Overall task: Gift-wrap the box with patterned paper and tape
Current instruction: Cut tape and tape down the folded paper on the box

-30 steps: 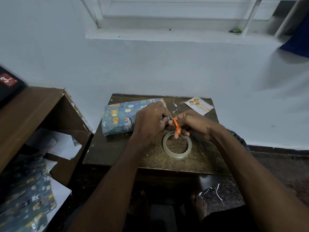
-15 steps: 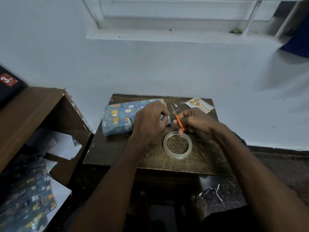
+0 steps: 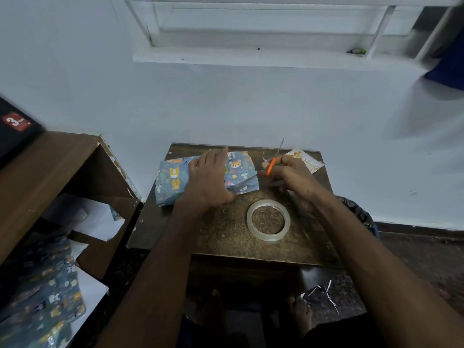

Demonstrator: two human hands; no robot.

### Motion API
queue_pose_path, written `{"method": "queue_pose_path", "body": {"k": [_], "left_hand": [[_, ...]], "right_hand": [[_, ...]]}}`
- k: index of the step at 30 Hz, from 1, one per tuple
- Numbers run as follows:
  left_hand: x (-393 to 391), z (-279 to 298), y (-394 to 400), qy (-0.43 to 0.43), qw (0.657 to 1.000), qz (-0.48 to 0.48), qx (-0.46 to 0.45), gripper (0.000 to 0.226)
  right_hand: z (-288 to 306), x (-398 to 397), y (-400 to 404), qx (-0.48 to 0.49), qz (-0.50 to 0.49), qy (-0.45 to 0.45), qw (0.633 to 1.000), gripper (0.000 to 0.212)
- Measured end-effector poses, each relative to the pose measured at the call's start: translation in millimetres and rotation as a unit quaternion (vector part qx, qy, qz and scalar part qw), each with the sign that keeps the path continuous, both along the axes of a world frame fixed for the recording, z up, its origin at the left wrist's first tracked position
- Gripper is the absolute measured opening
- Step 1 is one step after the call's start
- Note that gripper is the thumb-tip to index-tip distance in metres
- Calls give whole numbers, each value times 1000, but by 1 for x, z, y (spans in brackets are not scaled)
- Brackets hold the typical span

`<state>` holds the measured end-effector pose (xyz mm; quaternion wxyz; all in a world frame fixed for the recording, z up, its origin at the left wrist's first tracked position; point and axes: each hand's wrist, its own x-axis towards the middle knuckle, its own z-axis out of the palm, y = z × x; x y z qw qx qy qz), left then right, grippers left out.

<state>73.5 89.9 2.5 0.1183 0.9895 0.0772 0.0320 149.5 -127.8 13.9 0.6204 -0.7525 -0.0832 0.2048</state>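
A box wrapped in blue paper with bear prints (image 3: 173, 178) lies on the far left of the small dark table (image 3: 226, 237). My left hand (image 3: 209, 178) presses flat on top of it, fingers stretched toward the wall. To the right, my right hand (image 3: 288, 174) grips orange-handled scissors (image 3: 272, 164), the blades pointing up and away. A roll of clear tape (image 3: 268, 220) lies flat on the table in front of both hands. The box's right end flap looks loose and creased.
A printed gift tag (image 3: 305, 160) lies at the table's far right corner. A wooden shelf (image 3: 50, 172) stands at left, with spare patterned paper (image 3: 42, 295) and white sheets below. Paper scraps (image 3: 326, 292) lie on the floor by my feet.
My left hand let go of the tape strip near the scissors and moved flat onto the box. My right hand drew the scissors back to the right and tilted the blades upward.
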Motion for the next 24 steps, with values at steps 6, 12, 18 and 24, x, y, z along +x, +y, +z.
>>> {"method": "queue_pose_path", "body": {"k": [6, 12, 18, 24], "left_hand": [[-2, 2, -3, -112, 994, -6, 2, 134], [-5, 1, -11, -159, 986, -7, 47, 153], [0, 2, -12, -222, 974, -3, 49, 118], [3, 10, -2, -298, 952, -21, 62, 105]], "right_hand": [[2, -5, 16, 49, -1, 34, 998, 13], [5, -8, 20, 119, -1, 31, 992, 24], [12, -9, 22, 174, -30, 18, 984, 18], [22, -9, 12, 263, 19, 56, 963, 22]]}}
